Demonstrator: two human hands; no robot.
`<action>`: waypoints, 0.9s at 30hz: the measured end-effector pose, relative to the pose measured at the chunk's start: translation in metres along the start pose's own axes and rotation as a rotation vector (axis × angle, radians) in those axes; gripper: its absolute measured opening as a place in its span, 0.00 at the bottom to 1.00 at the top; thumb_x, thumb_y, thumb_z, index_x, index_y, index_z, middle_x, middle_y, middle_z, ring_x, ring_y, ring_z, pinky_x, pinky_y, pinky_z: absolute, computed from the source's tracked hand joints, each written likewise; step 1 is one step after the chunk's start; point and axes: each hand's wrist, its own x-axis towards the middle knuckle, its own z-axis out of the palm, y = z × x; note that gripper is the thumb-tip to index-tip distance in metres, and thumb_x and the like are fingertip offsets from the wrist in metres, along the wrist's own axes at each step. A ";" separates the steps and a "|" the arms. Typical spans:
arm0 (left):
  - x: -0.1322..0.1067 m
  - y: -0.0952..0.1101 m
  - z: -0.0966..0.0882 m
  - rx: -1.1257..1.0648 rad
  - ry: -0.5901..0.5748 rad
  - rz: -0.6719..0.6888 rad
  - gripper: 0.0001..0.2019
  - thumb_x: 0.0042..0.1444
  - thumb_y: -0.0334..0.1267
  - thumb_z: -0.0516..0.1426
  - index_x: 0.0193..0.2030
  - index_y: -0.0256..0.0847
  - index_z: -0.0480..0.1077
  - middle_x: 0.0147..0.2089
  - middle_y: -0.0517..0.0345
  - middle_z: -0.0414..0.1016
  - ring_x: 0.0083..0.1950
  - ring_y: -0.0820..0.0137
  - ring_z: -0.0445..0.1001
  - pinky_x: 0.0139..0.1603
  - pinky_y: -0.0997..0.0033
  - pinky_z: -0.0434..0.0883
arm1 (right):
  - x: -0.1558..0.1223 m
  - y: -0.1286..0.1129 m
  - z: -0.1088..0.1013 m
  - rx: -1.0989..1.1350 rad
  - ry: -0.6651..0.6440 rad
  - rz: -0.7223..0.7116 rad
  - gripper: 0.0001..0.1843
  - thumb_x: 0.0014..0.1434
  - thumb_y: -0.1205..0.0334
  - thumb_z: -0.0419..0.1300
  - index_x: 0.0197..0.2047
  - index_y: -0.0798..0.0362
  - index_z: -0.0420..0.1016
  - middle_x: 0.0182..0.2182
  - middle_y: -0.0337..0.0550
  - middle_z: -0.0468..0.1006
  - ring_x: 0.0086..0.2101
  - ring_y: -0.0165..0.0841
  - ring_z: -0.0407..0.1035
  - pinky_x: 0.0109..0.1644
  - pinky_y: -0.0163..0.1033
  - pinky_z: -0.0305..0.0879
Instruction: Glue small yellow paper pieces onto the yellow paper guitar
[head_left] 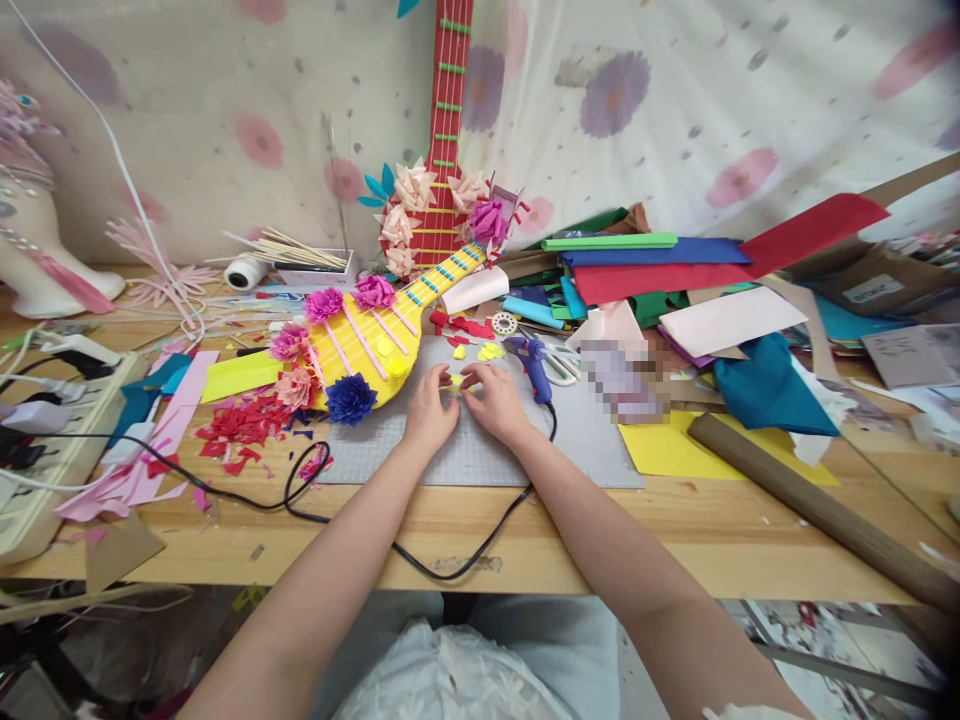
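Note:
Over the grey cutting mat [480, 455], both hands pinch a small yellow paper piece [456, 382] between their fingertips. My left hand [433, 410] grips it from the left, my right hand [491, 400] from the right; the fingers partly cover it. Several loose yellow paper petals [490, 351] lie just beyond the fingers. A blue hot glue gun [534, 368] rests to the right of my right hand, and scissors [562, 366] lie beside it. Left of my hands is a yellow pipa-shaped paper instrument [360, 350] with pink and dark blue paper flowers [350, 399].
A red paper instrument [442, 215] stands against the curtain. Coloured paper sheets [660, 275] pile up at right, above a brown roll [810, 500]. At left are a power strip [45, 480] and red scraps [244, 425]. The black glue-gun cord [480, 555] loops across the front.

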 end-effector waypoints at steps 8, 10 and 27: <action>0.009 -0.005 -0.001 -0.526 0.027 -0.284 0.16 0.45 0.33 0.59 0.43 0.40 0.62 0.32 0.59 0.71 0.31 0.72 0.75 0.37 0.69 0.72 | 0.002 0.003 0.003 0.527 -0.004 0.246 0.14 0.47 0.65 0.59 0.39 0.52 0.64 0.30 0.39 0.76 0.33 0.31 0.72 0.42 0.40 0.65; 0.009 -0.005 -0.001 -0.578 0.010 -0.314 0.16 0.44 0.34 0.60 0.41 0.40 0.62 0.29 0.62 0.70 0.29 0.73 0.75 0.35 0.71 0.72 | 0.002 0.004 0.005 0.525 -0.010 0.239 0.14 0.46 0.64 0.59 0.39 0.52 0.64 0.30 0.39 0.76 0.33 0.31 0.71 0.43 0.41 0.64; 0.012 0.000 0.000 -0.598 0.137 -0.405 0.14 0.44 0.36 0.61 0.37 0.39 0.62 0.29 0.64 0.68 0.21 0.79 0.69 0.25 0.76 0.68 | -0.005 0.050 -0.115 -0.272 -0.106 0.472 0.23 0.44 0.40 0.60 0.31 0.53 0.69 0.24 0.42 0.73 0.24 0.32 0.65 0.26 0.36 0.57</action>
